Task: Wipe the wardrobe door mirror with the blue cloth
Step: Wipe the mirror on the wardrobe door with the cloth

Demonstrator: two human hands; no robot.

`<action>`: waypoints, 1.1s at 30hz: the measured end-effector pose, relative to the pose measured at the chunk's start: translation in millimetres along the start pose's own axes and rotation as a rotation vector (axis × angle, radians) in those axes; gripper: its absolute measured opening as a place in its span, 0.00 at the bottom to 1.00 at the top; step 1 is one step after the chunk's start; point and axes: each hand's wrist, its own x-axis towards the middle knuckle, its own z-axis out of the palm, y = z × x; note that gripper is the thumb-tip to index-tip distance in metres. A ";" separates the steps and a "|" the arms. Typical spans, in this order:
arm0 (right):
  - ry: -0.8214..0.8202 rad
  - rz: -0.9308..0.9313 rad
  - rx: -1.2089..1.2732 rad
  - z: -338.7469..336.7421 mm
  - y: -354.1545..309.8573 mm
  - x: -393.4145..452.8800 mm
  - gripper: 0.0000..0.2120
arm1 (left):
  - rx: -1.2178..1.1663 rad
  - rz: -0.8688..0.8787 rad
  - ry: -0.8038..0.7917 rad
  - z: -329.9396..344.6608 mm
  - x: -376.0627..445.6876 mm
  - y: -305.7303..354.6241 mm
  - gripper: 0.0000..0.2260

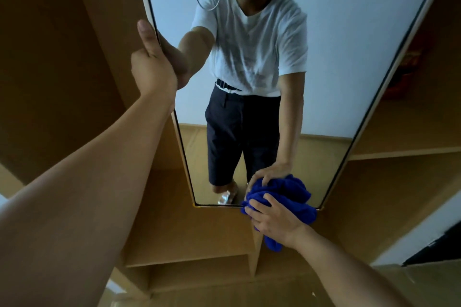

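While the left hand (152, 62) grips the mirror (324, 57) edge at upper left, the right hand (274, 219) presses the bunched blue cloth (294, 197) at its lower right corner, suggesting wiping is under way, how much remains being unclear.

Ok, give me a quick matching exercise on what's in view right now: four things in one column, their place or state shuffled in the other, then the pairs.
Things:
1. left hand
2. right hand
3. blue cloth
4. mirror

Places or states:
A. bunched up at the mirror's bottom right corner
B. gripping the mirror's left edge, thumb pointing up
C. set in a wooden wardrobe door, reflecting the person
D. low down, fingers spread over the cloth, pressing it to the door

Pairs: 1-B, 2-D, 3-A, 4-C
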 end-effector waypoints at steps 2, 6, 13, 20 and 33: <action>0.007 -0.001 -0.014 4.4 9.3 -16.4 0.18 | 0.021 0.008 0.027 0.4 3.0 -2.0 0.19; 0.028 0.051 -0.018 4.4 42.4 -52.9 0.25 | 0.038 0.013 0.030 0.3 5.2 -6.5 0.22; 0.437 0.254 -0.144 -45.9 125.8 -63.3 0.25 | 0.067 -0.005 0.078 2.1 7.9 -10.8 0.29; 0.873 0.627 -0.213 -127.8 212.7 -47.8 0.30 | 0.130 0.052 0.106 -2.5 5.4 -14.3 0.33; 1.189 1.272 0.037 -272.3 324.2 -49.7 0.26 | 0.161 0.002 0.026 -9.4 -2.2 -11.0 0.37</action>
